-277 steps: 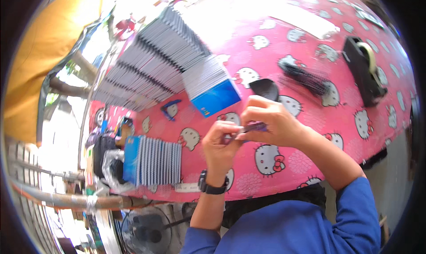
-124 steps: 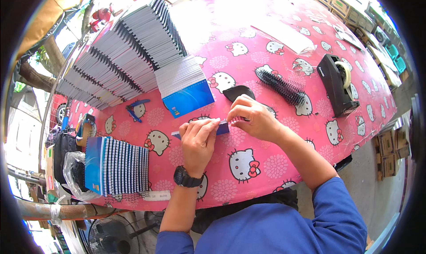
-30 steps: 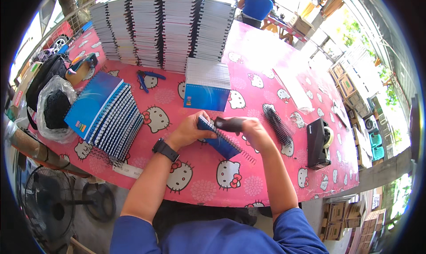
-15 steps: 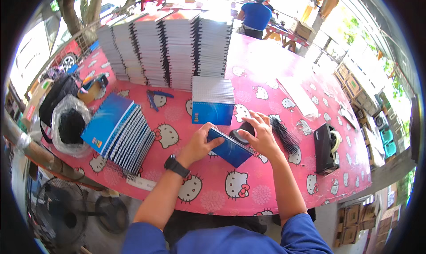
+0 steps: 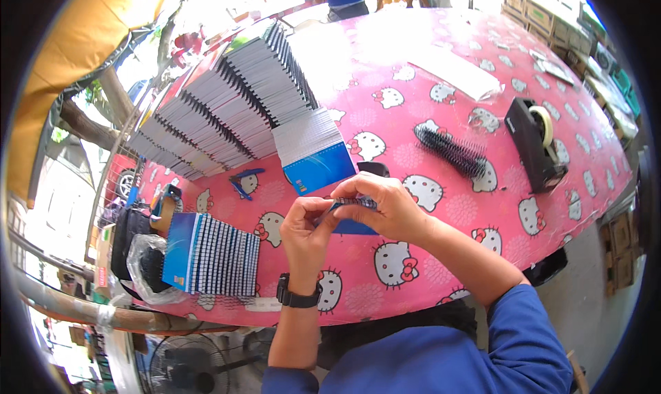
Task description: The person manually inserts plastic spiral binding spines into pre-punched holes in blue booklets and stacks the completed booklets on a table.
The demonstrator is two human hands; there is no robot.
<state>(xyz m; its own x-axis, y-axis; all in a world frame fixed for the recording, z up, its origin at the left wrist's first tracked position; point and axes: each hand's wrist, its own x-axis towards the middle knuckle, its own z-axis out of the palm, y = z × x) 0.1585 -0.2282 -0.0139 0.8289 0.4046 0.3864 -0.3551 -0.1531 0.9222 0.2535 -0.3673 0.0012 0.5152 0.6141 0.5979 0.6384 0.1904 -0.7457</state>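
Note:
A small blue spiral notebook (image 5: 356, 228) is between my hands, near the middle of the table, its coil edge up. My left hand (image 5: 306, 222) pinches the left end of that edge between thumb and fingers. At the coil, just to the right, my right hand (image 5: 387, 205) has its thumb and fingertips closed on the edge. My fingers hide much of the notebook. Right behind them lies a black object (image 5: 374, 168), mostly covered. Beyond my left hand stands a pile of blue-covered notebooks (image 5: 318, 168), which shows white page edges.
Tall stacks of bound books (image 5: 206, 108) stand at the far left. Blue-handled pliers (image 5: 246, 183) lie before them. A blue notebook stack (image 5: 224, 256) and a plastic bag (image 5: 148, 273) are at left. Black coils (image 5: 451, 151) and a tape dispenser (image 5: 533, 146) sit at right.
My right hand has gone from spread fingers to a pinch at the coil edge. The notebook now has its coil edge raised. The whole view has swung round and tilted.

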